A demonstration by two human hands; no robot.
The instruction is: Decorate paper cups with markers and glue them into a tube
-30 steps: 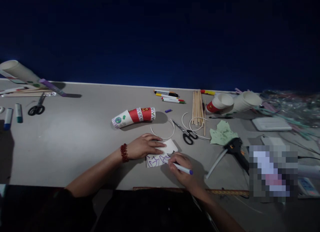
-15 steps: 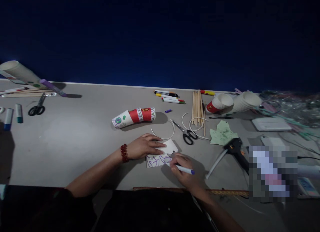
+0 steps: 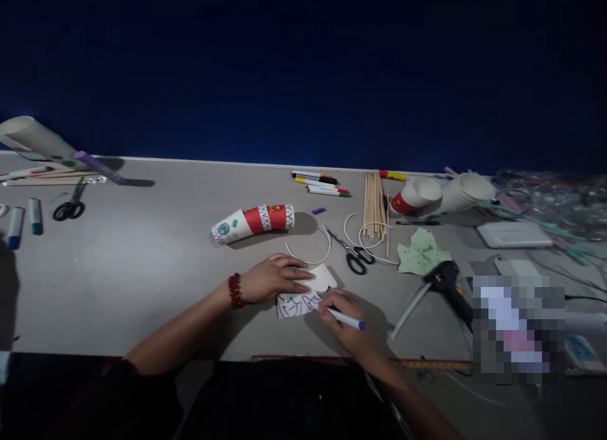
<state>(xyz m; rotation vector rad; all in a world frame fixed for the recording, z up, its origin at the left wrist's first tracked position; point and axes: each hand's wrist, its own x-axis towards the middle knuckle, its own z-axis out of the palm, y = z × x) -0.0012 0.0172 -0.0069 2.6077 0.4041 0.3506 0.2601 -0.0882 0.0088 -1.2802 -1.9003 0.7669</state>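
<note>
A white piece of paper (image 3: 324, 277) lies on the table with purple curved outlines drawn along its lower part. My left hand (image 3: 272, 279) rests flat on its left side, fingers stretched out to the right. In my right hand (image 3: 342, 317) is a white felt-tip marker (image 3: 349, 320) with a purple end; its tip is hidden near the purple lines. A purple cap (image 3: 319, 210) lies apart, farther back. Behind my left hand, red and white paper cups (image 3: 253, 222) joined into a bent tube lie on their side.
Black-handled scissors (image 3: 355, 258) and white curved strips (image 3: 363, 238) lie just behind the paper. Wooden sticks (image 3: 374, 206), several markers (image 3: 322, 182) and stacked paper cups (image 3: 462, 193) stand or lie farther back. A hot glue gun (image 3: 448, 285) and green paper (image 3: 422, 253) are at right.
My right hand and the marker have shifted slightly left over the drawn lines. My left hand stays on the paper.
</note>
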